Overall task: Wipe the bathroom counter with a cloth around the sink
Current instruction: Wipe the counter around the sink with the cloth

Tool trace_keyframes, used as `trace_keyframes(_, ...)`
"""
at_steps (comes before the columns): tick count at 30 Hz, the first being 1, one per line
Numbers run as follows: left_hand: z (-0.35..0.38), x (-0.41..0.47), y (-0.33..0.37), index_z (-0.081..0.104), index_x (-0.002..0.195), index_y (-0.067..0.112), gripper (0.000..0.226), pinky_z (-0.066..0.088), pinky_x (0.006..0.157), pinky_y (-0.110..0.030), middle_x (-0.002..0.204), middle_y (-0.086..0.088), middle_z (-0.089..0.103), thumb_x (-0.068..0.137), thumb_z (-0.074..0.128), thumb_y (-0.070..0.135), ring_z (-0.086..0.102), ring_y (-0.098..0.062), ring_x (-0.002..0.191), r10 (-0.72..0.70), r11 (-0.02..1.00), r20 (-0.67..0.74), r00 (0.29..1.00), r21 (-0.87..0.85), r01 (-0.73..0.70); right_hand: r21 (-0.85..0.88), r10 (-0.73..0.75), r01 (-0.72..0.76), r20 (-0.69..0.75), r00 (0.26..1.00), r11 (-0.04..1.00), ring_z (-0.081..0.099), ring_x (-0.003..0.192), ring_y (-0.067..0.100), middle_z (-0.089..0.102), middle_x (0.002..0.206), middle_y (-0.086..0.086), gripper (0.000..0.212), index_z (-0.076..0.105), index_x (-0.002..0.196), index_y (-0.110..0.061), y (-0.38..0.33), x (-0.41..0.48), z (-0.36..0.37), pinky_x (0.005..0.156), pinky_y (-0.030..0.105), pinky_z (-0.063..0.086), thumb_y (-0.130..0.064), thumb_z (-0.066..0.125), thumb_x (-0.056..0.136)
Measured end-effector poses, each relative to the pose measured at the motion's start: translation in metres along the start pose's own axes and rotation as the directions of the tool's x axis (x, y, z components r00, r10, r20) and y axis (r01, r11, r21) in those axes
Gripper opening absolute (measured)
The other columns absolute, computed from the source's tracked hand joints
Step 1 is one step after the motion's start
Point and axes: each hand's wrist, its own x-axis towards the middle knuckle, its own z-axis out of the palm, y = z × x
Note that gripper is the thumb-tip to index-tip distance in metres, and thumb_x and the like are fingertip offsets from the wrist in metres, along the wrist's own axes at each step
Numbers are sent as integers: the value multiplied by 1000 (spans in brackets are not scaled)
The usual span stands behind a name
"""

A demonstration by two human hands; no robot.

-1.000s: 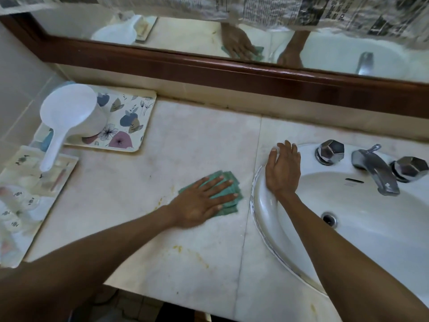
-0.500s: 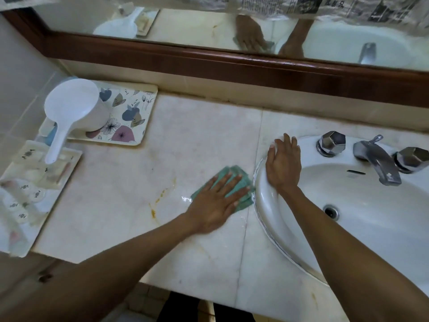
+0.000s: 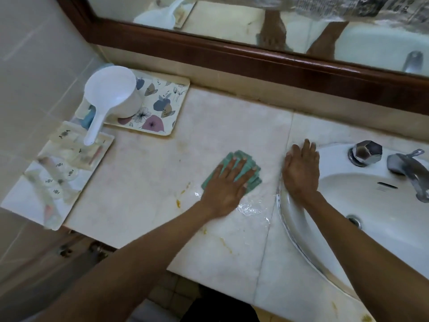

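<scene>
My left hand [image 3: 226,184] lies flat, fingers spread, pressing a folded green cloth [image 3: 251,167] onto the pale marble counter [image 3: 144,196], just left of the white sink [image 3: 371,205]. Most of the cloth is hidden under the hand. A wet sheen and yellow smears [image 3: 178,201] mark the counter beside and below the cloth. My right hand [image 3: 301,173] rests flat on the sink's left rim, holding nothing.
A white plastic dipper [image 3: 111,98] stands on a floral tray [image 3: 162,105] at the back left. A second tray [image 3: 46,182] with small packets lies at the left edge. Chrome taps [image 3: 366,152] and spout [image 3: 408,169] sit behind the basin; a wood-framed mirror [image 3: 255,59] runs along the back.
My left hand slid the cloth right toward the sink rim, then back a little from it and farther up the counter, leaving a wet patch. My right hand stays on the rim.
</scene>
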Motion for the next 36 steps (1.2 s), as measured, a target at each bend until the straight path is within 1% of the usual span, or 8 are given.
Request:
trace_keyframes(4, -16, -55, -75, 16, 158, 39, 51, 5, 125, -38, 168, 6, 8, 107, 18, 44, -1, -17, 155, 236, 965, 87, 968, 99, -244, -59, -142, 147, 86, 986, 987, 18, 149, 40, 26, 157, 26, 50, 42, 141, 0, -28, -4, 11, 122, 48, 14, -32, 32, 103)
trace_keyframes(8, -45, -28, -149, 16, 159, 34, 54, 14, 123, -45, 168, 2, 12, 106, 15, 43, 3, -21, 155, -38, 991, 12, 999, 130, 36, -1, -152, 154, 158, 976, 988, 22, 146, 42, 25, 157, 27, 53, 38, 143, 0, -57, -10, 18, 120, 48, 19, -34, 32, 104)
trace_keyframes(13, -25, -33, -113, 17, 158, 34, 53, 6, 124, -44, 168, 3, 12, 107, 24, 38, 5, -20, 155, -345, 939, -106, 933, -38, 342, 74, -216, 205, 189, 958, 976, 18, 148, 40, 21, 159, 25, 54, 34, 147, -2, -85, -18, 27, 120, 47, 18, -34, 33, 104)
trace_keyframes(21, -21, -196, -139, 17, 159, 32, 51, 8, 125, -43, 168, 2, 7, 109, 23, 39, 1, -20, 156, 123, 986, 62, 991, 109, -129, 65, -286, 279, 169, 943, 958, 17, 148, 40, 20, 159, 23, 56, 30, 148, -3, -116, -52, 44, 120, 48, 16, -36, 35, 102)
trace_keyframes(24, -35, -162, -195, 20, 159, 30, 54, 22, 121, -51, 167, -3, 17, 106, 14, 42, 9, -26, 155, -157, 977, -26, 987, 145, 159, 66, -276, 269, 165, 947, 961, 16, 149, 38, 19, 160, 22, 57, 29, 149, -4, -117, -60, 47, 121, 49, 15, -36, 35, 102)
trace_keyframes(27, -33, -113, -181, 31, 155, 26, 54, 28, 116, -56, 162, -8, 30, 103, 23, 39, 24, -33, 151, -513, 855, -157, 844, -8, 518, 85, -257, 247, 160, 953, 965, 13, 150, 37, 17, 161, 20, 57, 28, 150, -6, -121, -65, 46, 121, 48, 13, -37, 34, 103)
trace_keyframes(29, -21, -101, -146, 36, 154, 26, 51, 26, 118, -55, 161, -8, 34, 103, 32, 35, 28, -34, 149, -570, 819, -225, 791, -73, 569, 83, -237, 227, 157, 959, 970, 13, 150, 36, 17, 161, 20, 57, 28, 150, -5, -125, -68, 46, 121, 48, 12, -37, 33, 103)
trace_keyframes(36, -2, -233, -104, 16, 159, 35, 51, 2, 125, -42, 168, 3, 7, 108, 22, 42, -2, -19, 155, -45, 997, -8, 999, 58, 46, 73, -299, 291, 159, 941, 954, 16, 149, 37, 19, 160, 22, 53, 33, 147, -4, -144, -77, 49, 120, 52, 16, -35, 32, 103)
